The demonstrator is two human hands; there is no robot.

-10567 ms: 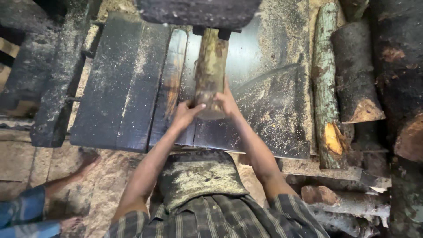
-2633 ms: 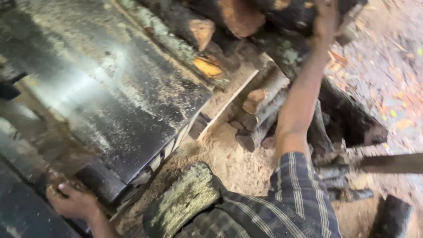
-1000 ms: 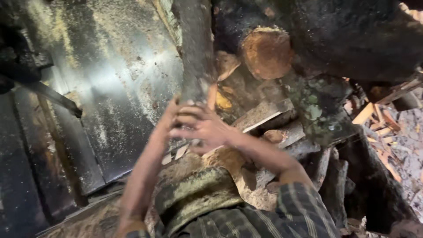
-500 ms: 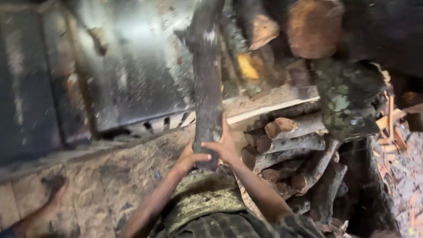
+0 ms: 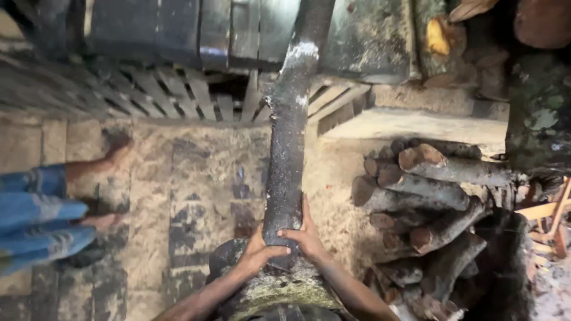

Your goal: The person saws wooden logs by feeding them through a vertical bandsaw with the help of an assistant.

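Note:
I hold a long dark log [image 5: 291,137] by its near end, with its far end lying on the metal saw table [image 5: 178,30]. My left hand [image 5: 257,252] wraps the log's end from the left. My right hand [image 5: 306,232] grips the same end from the right. Pale sawdust dusts the bark higher up the log. Below my hands a dusty rounded block [image 5: 267,285] sits against my body.
A stack of short cut logs [image 5: 428,196] lies to the right. Another person's bare feet [image 5: 110,157] and blue trouser legs [image 5: 35,214] stand at the left on the sawdust-covered floor [image 5: 196,196]. A wooden slatted frame [image 5: 178,101] sits under the table. Thick mossy trunks [image 5: 538,113] rise at far right.
My view has dropped toward the floor. The log has been drawn back toward me, with both hands still on its near end. The other person's legs have come into view.

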